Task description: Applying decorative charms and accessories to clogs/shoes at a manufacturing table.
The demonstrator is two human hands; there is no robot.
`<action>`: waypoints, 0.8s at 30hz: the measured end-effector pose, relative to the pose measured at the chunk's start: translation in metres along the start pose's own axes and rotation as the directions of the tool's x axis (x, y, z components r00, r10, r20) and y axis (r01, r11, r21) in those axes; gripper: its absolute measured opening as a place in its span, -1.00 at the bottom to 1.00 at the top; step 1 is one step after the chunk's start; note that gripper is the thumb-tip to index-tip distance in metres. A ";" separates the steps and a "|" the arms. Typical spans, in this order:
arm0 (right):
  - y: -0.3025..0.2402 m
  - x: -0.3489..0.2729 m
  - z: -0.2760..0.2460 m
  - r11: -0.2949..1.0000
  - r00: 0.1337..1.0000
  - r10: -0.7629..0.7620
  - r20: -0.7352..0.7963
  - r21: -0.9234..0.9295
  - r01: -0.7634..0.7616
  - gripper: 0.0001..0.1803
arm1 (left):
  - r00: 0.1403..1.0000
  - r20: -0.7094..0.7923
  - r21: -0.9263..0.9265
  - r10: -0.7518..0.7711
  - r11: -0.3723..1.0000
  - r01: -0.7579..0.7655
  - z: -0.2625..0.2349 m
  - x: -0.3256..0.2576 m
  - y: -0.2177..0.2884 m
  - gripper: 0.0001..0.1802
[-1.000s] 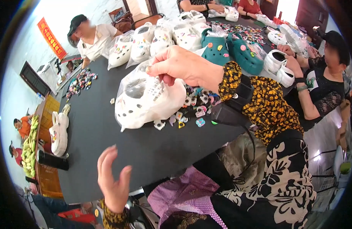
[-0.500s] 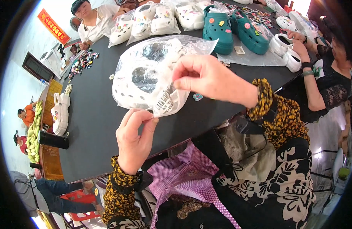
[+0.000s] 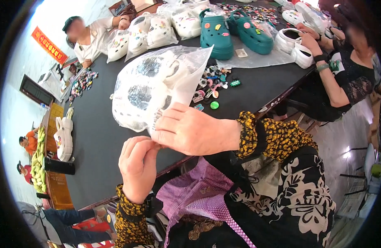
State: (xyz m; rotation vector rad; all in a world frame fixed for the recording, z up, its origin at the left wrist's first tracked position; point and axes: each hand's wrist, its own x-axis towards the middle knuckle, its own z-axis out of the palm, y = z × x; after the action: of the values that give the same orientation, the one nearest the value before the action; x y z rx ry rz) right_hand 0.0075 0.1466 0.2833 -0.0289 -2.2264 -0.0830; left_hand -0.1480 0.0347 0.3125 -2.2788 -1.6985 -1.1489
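A clear plastic bag (image 3: 188,82) with a pair of white clogs (image 3: 126,89) inside is tilted up over the near part of the dark table. My left hand (image 3: 136,167) pinches the bag's near lower corner. Right beside it, my right hand (image 3: 194,130) has its fingers closed on the same corner, their tips meeting the left fingers. A black-and-white striped patch on the bag is partly covered by my right fingers. Loose shoe charms (image 3: 213,80) lie on the table just beyond my right hand, with a round green charm (image 3: 214,105) nearest to it.
Bagged white clogs (image 3: 149,33) and teal clogs (image 3: 217,37) stand along the far side. Another white clog (image 3: 64,138) and a black cylinder (image 3: 60,166) sit at the left of the table (image 3: 91,165). Two people work across and to the right, one handling white clogs (image 3: 292,43).
My right hand has come down and left from the bag's side to my left hand at the corner. The view has shifted, and the charms behind the bag now show.
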 end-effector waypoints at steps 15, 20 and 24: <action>0.027 -0.026 -0.026 0.990 0.999 0.051 0.011 -0.134 -0.049 -0.85 | 1.000 0.009 -0.031 0.011 0.999 -0.010 -0.010 -0.010 -0.003 -0.84; 0.073 -0.044 -0.039 0.956 0.995 0.091 0.042 -0.284 -0.075 -0.91 | 1.000 -0.006 -0.045 -0.022 0.999 0.021 -0.015 -0.024 -0.007 -0.85; 0.105 -0.061 -0.054 0.908 0.985 0.145 0.094 -0.409 -0.095 -0.92 | 0.999 0.031 -0.060 -0.041 0.997 0.043 -0.017 -0.036 -0.009 -0.85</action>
State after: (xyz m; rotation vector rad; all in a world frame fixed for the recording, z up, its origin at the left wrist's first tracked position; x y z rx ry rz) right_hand 0.0925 0.2481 0.2727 -0.4075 -2.2873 -0.4845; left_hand -0.1680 0.0021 0.2998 -2.3175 -1.7542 -1.1960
